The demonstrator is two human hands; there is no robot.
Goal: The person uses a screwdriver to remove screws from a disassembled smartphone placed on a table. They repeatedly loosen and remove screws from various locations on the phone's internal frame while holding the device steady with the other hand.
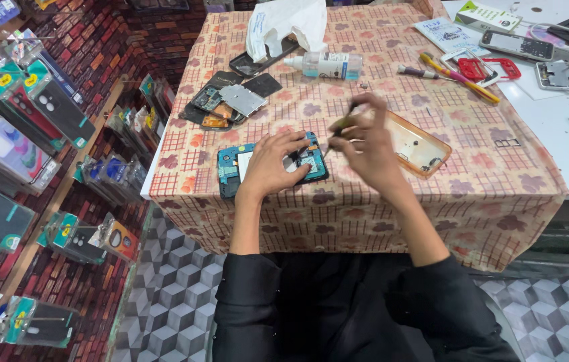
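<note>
The left hand (272, 164) is lying flat, fingers spread, pressing on an opened phone (271, 167) near the front edge of the cloth-covered counter (432, 194). The right hand (365, 144) is pinching a small screwdriver (346, 121) in its grip, just above the phone's right end. A clear orange case (422, 147) is lying just beside it.

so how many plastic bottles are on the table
1. A clear squeeze bottle lies on its side at the far middle of the patterned tablecloth, just below the white plastic bag. More could be hidden under the bag.
</note>
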